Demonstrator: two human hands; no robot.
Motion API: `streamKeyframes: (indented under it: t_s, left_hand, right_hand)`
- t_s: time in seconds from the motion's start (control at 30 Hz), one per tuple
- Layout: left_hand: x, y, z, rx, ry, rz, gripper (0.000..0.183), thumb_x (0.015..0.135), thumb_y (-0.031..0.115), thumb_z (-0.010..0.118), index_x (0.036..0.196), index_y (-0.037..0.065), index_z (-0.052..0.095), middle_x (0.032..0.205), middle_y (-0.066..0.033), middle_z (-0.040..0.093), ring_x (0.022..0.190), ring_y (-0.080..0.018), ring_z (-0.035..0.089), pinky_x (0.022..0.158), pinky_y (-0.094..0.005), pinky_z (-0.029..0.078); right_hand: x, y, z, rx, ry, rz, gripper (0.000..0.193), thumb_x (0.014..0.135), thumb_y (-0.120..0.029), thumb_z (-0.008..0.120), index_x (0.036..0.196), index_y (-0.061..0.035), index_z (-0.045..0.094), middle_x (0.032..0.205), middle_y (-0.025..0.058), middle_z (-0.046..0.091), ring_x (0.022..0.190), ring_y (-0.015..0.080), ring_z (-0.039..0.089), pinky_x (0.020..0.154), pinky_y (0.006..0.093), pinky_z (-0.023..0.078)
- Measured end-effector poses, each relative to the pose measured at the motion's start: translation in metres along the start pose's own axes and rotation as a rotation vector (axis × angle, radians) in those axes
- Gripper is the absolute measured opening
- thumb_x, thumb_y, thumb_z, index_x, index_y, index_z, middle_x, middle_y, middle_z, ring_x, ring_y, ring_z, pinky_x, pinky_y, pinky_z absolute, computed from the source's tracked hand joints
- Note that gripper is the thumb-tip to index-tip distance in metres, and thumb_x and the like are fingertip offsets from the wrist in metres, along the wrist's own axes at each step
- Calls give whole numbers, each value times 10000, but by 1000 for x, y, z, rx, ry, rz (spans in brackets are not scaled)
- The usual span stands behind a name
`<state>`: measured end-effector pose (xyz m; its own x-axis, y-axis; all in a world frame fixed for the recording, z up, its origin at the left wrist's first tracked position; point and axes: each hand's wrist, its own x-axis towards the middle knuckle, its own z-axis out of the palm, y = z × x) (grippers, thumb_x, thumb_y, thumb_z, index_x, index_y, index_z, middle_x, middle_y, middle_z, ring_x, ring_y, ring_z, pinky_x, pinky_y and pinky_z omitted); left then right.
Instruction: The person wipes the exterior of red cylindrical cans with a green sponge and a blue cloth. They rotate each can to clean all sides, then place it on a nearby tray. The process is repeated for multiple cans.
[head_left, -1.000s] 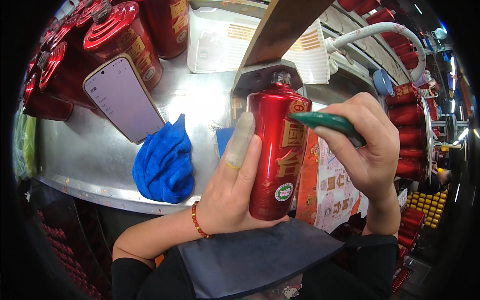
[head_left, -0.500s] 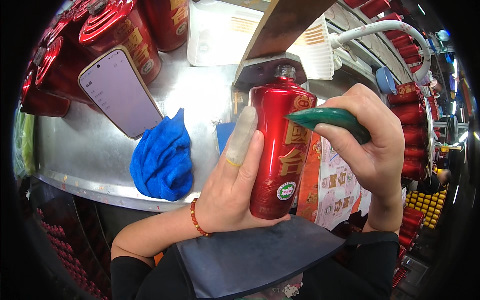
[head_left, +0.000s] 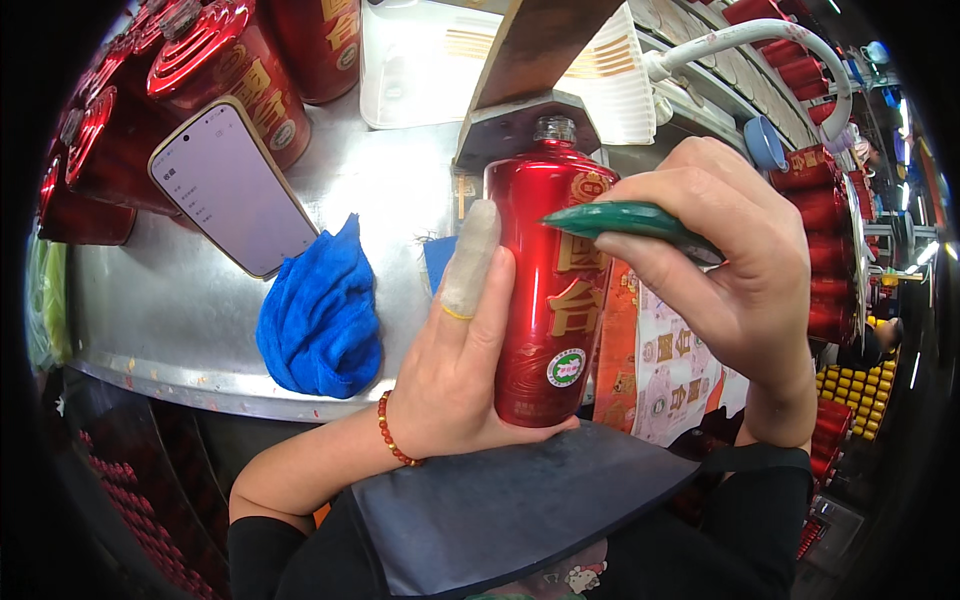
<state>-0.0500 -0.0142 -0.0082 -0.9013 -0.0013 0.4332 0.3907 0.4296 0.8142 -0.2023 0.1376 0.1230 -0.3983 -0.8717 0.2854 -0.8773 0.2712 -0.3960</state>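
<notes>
A glossy red bottle (head_left: 530, 330) with gold raised characters and a small round white-and-green sticker stands tilted in front of me. My left hand (head_left: 455, 345) is wrapped round its left side and base; one finger wears a pale finger cot (head_left: 470, 262). The bottle's clear neck rests near a dark angular block (head_left: 545, 112). My right hand (head_left: 735, 250) pinches a flat green scraper-like piece (head_left: 640, 220), its pointed tip over the bottle's front at the upper characters. Whether the tip touches the glass is hard to tell.
To the left lie a blue cloth (head_left: 320, 310) and a phone (head_left: 235, 190) leaning on red bottles (head_left: 235, 85). White plastic trays (head_left: 410, 70) sit at the back beside a curved white pipe (head_left: 760, 35). Printed sheets (head_left: 665, 370) lie on the right, and more red bottles (head_left: 825, 240) stand beyond.
The bottle and both hands appear slightly further left and up in the picture, along with the whole scene. The green piece has shifted left across the bottle's front and lies a little flatter.
</notes>
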Motion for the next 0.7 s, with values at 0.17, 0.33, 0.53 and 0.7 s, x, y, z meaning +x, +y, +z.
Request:
streamKeyframes:
  t_s: [0.17, 0.33, 0.53, 0.7]
  left_hand:
    - [0, -1, -3, 71, -44, 7, 1472, 611, 508, 966, 1595, -109, 61, 1603, -424, 166, 1473, -557, 294, 1190, -525, 331]
    - [0, 0, -5, 123, -59, 26, 1525, 585, 520, 984, 1592, -120, 35, 1585, -401, 230, 1446, -521, 367, 1180, -493, 353]
    - [-6, -1, -4, 105, -85, -27, 1517, 590, 500, 989, 1590, -127, 35, 1542, -376, 319, 1411, -498, 418, 1161, -492, 372]
    - [-5, -6, -5, 181, -42, 45, 1440, 617, 484, 969, 1581, -139, 99, 1520, -408, 328, 1347, -550, 460, 1071, -496, 458]
  right_hand:
    - [-9, -6, -1, 34, 23, 23, 224, 768, -15, 825, 981, -24, 757, 809, 74, 661, 705, 179, 596, 610, 295, 446]
    - [-34, 4, 3, 189, 88, 231, 180, 815, -46, 803, 987, -36, 753, 804, 72, 666, 706, 195, 599, 637, 326, 468]
    - [-62, -3, 26, -121, 265, -50, 303, 750, -41, 775, 1050, -80, 786, 889, 35, 683, 733, 176, 586, 681, 308, 467]
    - [-74, -39, 27, -56, 80, -77, 270, 720, -164, 771, 988, -131, 787, 908, -28, 656, 786, 175, 549, 742, 334, 437]
